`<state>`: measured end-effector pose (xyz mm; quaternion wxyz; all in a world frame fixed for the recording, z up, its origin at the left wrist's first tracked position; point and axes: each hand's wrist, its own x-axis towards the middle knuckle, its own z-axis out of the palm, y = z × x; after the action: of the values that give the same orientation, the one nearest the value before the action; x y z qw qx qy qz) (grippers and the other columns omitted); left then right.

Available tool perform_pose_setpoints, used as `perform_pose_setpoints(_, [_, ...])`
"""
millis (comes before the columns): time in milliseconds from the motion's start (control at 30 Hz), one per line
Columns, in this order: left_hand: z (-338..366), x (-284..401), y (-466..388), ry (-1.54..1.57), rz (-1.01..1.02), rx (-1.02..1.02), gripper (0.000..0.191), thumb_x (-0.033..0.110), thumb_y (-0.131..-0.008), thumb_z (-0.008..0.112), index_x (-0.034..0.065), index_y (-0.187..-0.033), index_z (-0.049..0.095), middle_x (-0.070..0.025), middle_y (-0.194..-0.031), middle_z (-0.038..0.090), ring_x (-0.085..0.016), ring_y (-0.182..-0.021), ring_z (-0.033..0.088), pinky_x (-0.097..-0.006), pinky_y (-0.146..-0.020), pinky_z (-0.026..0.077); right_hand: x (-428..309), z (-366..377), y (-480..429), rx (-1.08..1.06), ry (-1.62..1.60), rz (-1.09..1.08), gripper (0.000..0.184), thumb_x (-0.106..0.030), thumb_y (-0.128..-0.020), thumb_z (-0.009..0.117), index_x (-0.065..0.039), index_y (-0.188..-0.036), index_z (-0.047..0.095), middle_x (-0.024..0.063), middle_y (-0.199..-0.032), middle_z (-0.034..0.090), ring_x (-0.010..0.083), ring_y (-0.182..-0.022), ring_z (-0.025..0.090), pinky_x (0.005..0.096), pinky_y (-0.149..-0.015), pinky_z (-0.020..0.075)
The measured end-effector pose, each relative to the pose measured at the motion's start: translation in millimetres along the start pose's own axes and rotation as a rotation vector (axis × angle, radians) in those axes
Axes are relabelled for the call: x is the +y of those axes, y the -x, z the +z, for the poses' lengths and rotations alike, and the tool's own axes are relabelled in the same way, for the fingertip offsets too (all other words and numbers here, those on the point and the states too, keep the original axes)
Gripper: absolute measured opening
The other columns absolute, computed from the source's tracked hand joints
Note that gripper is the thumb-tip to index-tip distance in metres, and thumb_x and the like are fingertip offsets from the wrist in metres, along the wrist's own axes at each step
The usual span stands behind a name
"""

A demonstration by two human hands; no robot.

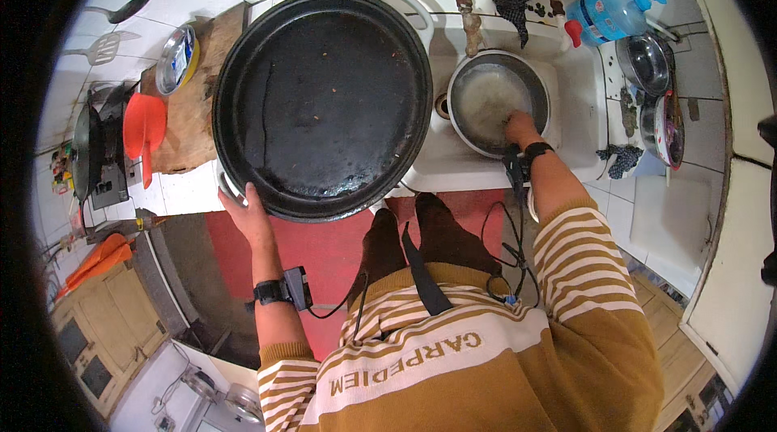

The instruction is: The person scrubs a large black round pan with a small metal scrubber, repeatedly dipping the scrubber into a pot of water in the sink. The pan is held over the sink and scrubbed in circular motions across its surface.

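Note:
A wide, round black pan (322, 101) with light handles rests across the counter and the left side of the sink. My left hand (247, 213) grips its near-left handle (227, 186), thumb up against the rim. Bits of food and a wet sheen show on the dark inside of the pan. In the sink, a metal pot (470, 137) contains cloudy water (488, 95). My right hand (521, 128) reaches into that pot, its fingers dipped below the surface and hidden, so I cannot see whether they hold anything.
The white sink (570, 146) has a drain hole (442, 106) beside the pot. Rusty taps (471, 25) hang over it. A blue-labelled bottle (610, 13) and metal bowls (644, 61) stand right. Leftward are a wooden board (182, 122), a red scoop (144, 125) and a wok (86, 152).

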<state>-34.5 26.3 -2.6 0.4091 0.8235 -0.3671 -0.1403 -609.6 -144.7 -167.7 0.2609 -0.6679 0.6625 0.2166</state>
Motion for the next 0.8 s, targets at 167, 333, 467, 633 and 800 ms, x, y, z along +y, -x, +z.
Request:
perform_pose_setpoints(167, [-3, 1, 1, 0.106, -0.024, -0.033, 0.073, 0.021, -0.1, 0.066, -0.0041, -0.158, 0.029, -0.0216, -0.152, 0.047, -0.029, -0.132, 0.052, -0.0399, -0.112, 0.041, -9, 9, 9, -0.06, 0.078, -0.221, 0.032, -0.008, -0.085, 0.066, -0.003, -0.115, 0.074, 0.0233, -0.12, 0.071, 0.0416, -0.109, 0.069, 0.0492, -0.092, 0.0567])
perform_pose_setpoints(333, [-2, -8, 0, 0.096, -0.031, -0.009, 0.075, 0.022, -0.099, 0.068, -0.0033, -0.158, 0.029, -0.0209, -0.154, 0.045, -0.03, -0.135, 0.049, -0.0397, -0.114, 0.038, 5, -9, 15, 0.01, 0.285, -0.157, 0.031, -0.012, -0.086, 0.066, -0.005, -0.115, 0.074, 0.0209, -0.126, 0.07, 0.039, -0.103, 0.072, 0.0476, -0.089, 0.0584])
perform_pose_setpoints(467, [-1, -12, -2, 0.067, -0.076, -0.002, 0.078, 0.023, -0.098, 0.07, -0.0035, -0.158, 0.028, -0.0199, -0.153, 0.046, -0.029, -0.132, 0.052, -0.0397, -0.111, 0.041, 2, -35, 24, -0.249, -0.325, -0.208, 0.037, -0.018, -0.087, 0.073, -0.005, -0.121, 0.071, 0.02, -0.115, 0.073, 0.0345, -0.087, 0.073, 0.0455, -0.082, 0.059])
perform_pose_setpoints(633, [2, -10, -2, -0.07, -0.025, 0.034, 0.083, 0.025, -0.096, 0.073, -0.0017, -0.159, 0.026, -0.0206, -0.145, 0.053, -0.028, -0.117, 0.06, -0.0398, -0.099, 0.05, 9, -109, 71, 0.058, -0.753, 0.033, 0.038, -0.019, -0.092, 0.074, -0.002, -0.126, 0.066, 0.0129, -0.099, 0.074, 0.0208, -0.074, 0.07, 0.037, -0.074, 0.0578])
perform_pose_setpoints(800, [7, -7, -1, -0.048, -0.026, 0.033, 0.086, 0.027, -0.095, 0.074, -0.0007, -0.16, 0.025, -0.0221, -0.142, 0.055, -0.03, -0.117, 0.061, -0.0418, -0.099, 0.05, 42, -140, 121, 0.279, -1.344, -0.211, 0.035, -0.017, -0.094, 0.073, -0.001, -0.124, 0.066, 0.007, -0.098, 0.074, 0.0157, -0.084, 0.069, 0.0295, -0.071, 0.055])
